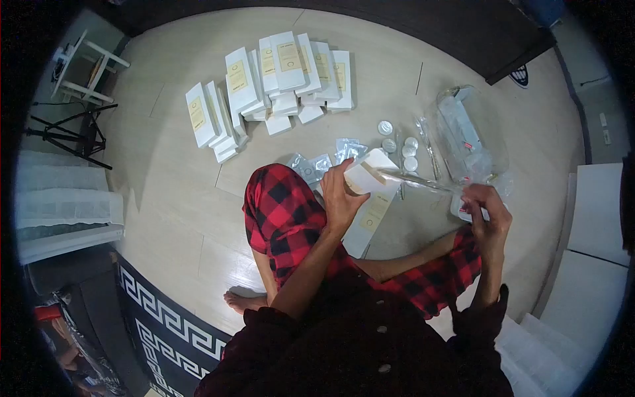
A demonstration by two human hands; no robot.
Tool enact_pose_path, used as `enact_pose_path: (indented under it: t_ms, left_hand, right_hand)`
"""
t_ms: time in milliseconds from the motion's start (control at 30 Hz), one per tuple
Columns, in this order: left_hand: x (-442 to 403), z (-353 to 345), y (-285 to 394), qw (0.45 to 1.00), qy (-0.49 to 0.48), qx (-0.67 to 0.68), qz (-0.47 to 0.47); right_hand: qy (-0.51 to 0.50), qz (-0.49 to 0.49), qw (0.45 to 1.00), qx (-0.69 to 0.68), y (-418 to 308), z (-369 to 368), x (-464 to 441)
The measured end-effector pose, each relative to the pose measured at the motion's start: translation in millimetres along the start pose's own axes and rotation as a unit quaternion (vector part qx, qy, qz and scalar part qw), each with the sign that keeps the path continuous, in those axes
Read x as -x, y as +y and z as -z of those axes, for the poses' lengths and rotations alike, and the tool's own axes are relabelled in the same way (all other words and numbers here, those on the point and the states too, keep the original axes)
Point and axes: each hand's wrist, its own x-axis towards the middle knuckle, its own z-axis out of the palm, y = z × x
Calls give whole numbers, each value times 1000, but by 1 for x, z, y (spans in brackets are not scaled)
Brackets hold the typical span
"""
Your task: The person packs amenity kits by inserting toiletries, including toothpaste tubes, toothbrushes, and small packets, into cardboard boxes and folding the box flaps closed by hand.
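Dark buttoned shirt (350, 337) takes up the bottom of my view, closest thing to the camera. Just past it, up in front of the folded legs, is the white box (360, 180), tilted, with one end facing right. From my end the left hand (339, 206) is clearly gripping it, thumb on one side and fingers on the other. Right hand (488, 208) has a good pinch on a shiny clear plastic strip (423, 182), which stretches across to the box's right end. Can't tell if the tip is inside or only up against it.

Below that pair I've got a labelled box (376, 213) lying at a slant, label side up. Silver packets (322, 163) are bunched near the raised knee in red-and-black checked pants (284, 198), and a few round silver discs (410, 163) sit beyond the strip. Right of those there's a big clear bag (486, 126) with stuff in it.

Further out, a messy bunch of white boxes (289, 63) with yellowish labels leans together on the pale floor (172, 192). Around the edges I can see a black tripod (73, 132) and a white stool (86, 92) on the left, a patterned rug (172, 304) lower left, and white drawers (598, 212) on the right.
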Motion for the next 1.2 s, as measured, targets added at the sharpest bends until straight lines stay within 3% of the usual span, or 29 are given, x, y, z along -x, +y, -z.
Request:
enact_pose_path:
  t_ms: [67, 167, 233, 300, 333, 367, 400, 467, 500, 533, 633, 667, 733, 800, 867, 900, 967, 1033, 1100, 1133, 1167, 1200]
  left_hand:
    - [0, -2, 2, 997, -11, -1, -70]
    - [3, -4, 14, 995, -45, 32, -88]
    - [8, 0, 14, 995, -18, 36, -93]
    - [10, -4, 7, 994, 69, 75, -48]
    - [11, -1, 2, 998, 55, 26, -32]
    - [11, -1, -1, 998, 57, 23, -29]
    - [10, -1, 0, 996, 78, 41, -8]
    - [11, -4, 1, 993, 100, 61, 16]
    - [12, -6, 1, 991, 108, 74, 37]
    - [10, -7, 0, 988, 118, 86, 56]
    - [10, -5, -2, 992, 105, 51, 36]
    - [9, -6, -3, 992, 112, 48, 40]
    - [7, -9, -2, 996, 69, 3, 50]
    - [8, -11, 3, 997, 56, -8, 48]
    - [11, -7, 10, 999, 12, -28, 43]
    - [10, -8, 12, 999, 16, -30, 42]
    - [12, -8, 15, 998, 49, 25, 7]
    - [13, -4, 15, 998, 58, 27, 10]
    - [11, -2, 14, 997, 69, 29, 12]
    - [10, -1, 12, 995, 90, 40, 0]
    - [10, 0, 11, 992, 111, 51, -11]
    - [11, 0, 10, 992, 112, 52, -9]
  right_hand:
    - [-51, 198, 970, 132, -10, -10, -19]
    - [-52, 245, 962, 105, -21, -54, -39]
    - [-27, 276, 958, 73, -28, -91, -41]
    - [-78, 287, 948, 111, -35, -114, -42]
    - [-96, 290, 944, 122, -32, -123, -43]
    - [-40, 129, 986, -102, -13, -134, -45]
    - [17, -45, 948, -314, 7, -144, -49]
    - [172, -95, 956, -217, 50, -155, -76]
    - [115, -93, 989, -16, 98, -162, -75]
    - [54, -84, 978, 183, 138, -166, -73]
    - [7, -56, 983, 172, 157, -164, -60]
    - [43, -41, 992, 113, 162, -162, -58]
    - [144, -64, 987, -12, 117, -150, -59]
    - [180, -129, 963, -154, 28, -126, -58]
    - [197, -2, 979, -41, -6, -115, -37]
    - [197, 2, 980, -44, -16, -115, -32]
    - [136, 219, 961, 96, -27, -116, -25]
    - [105, 229, 959, 129, -21, -126, -21]
    - [81, 253, 963, 43, -16, -136, -22]
    - [78, 254, 963, 42, -13, -143, -27]
    - [142, 108, 980, -83, -10, -152, -36]
    - [199, -43, 958, -203, -5, -161, -47]
